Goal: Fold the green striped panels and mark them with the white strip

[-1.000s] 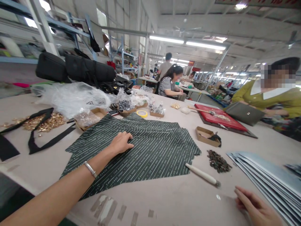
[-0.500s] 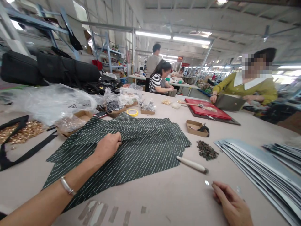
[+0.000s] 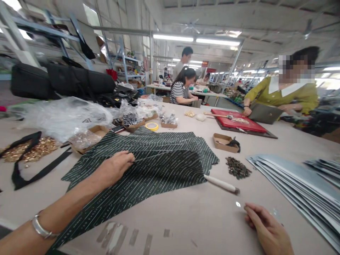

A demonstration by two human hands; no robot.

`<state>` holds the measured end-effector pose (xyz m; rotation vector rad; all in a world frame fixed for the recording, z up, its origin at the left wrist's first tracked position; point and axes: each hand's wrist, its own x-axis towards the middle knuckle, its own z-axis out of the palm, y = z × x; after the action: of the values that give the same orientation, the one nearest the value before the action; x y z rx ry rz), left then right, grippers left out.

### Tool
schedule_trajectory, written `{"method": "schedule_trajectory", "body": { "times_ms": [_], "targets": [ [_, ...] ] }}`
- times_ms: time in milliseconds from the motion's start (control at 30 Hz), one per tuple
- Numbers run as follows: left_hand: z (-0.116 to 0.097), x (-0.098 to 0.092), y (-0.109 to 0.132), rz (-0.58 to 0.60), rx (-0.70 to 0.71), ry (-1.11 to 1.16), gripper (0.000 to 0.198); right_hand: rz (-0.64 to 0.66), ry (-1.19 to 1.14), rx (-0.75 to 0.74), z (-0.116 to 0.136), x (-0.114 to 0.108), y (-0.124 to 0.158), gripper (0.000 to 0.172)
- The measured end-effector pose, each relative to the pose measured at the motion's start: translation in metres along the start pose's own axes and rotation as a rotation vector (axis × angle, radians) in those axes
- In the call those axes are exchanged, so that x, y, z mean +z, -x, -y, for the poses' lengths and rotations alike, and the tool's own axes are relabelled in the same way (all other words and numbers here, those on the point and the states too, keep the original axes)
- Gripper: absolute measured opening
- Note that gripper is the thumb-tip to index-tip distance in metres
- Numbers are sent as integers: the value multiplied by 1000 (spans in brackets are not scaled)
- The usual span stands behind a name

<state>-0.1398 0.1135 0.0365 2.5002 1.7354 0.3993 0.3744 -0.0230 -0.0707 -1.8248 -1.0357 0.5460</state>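
Note:
My left hand (image 3: 117, 166) pinches an edge of dark green lining fabric (image 3: 143, 184) with white stripes and lettering, several pieces of which lie overlapped. The held edge is raised, and the fabric bows up to its right. Low on the right, my right hand (image 3: 267, 226) hovers over or rests on the table, thumb and fingertips together; whatever they may hold is hidden. A small shiny white oval piece (image 3: 238, 204) lies just left of those fingertips. Beside the fabric's right edge is a white-handled tool (image 3: 221, 184) with a dark end.
A heap of dark small parts (image 3: 237, 167), an open cardboard box (image 3: 225, 142) and stacked grey sheets (image 3: 289, 191) lie to the right. Yellow tape (image 3: 151, 126), plastic bags (image 3: 71, 117) and gold fittings (image 3: 34, 150) are left and behind. Across the table, a person (image 3: 287, 92) handles a dark panel.
My left hand has drawn the fabric edge up and slightly left, so the sheet now bulges. My right hand keeps its pinch near the white oval piece. The view has shifted slightly.

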Motion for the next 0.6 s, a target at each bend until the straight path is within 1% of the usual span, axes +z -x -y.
{"method": "schedule_trajectory", "body": {
  "times_ms": [67,133,267,433,500,600],
  "targets": [
    [-8,12,10,48,81,9,28,-2,-8,16,-2,0,-1,50],
    [-14,24,19,95,132,6,26,-15,-19,17,-1,0,-1,52],
    [-14,38,26,157,174,-11,21,-28,-59,13,4,1,0,56],
    [-11,42,20,151,186,40,19,-51,-162,32,12,5,-2,62],
    [-12,41,20,133,196,76,21,-31,-180,36,16,10,-2,62],
    [-14,32,24,85,169,136,24,22,-160,8,23,18,-2,58]
  ]
}}
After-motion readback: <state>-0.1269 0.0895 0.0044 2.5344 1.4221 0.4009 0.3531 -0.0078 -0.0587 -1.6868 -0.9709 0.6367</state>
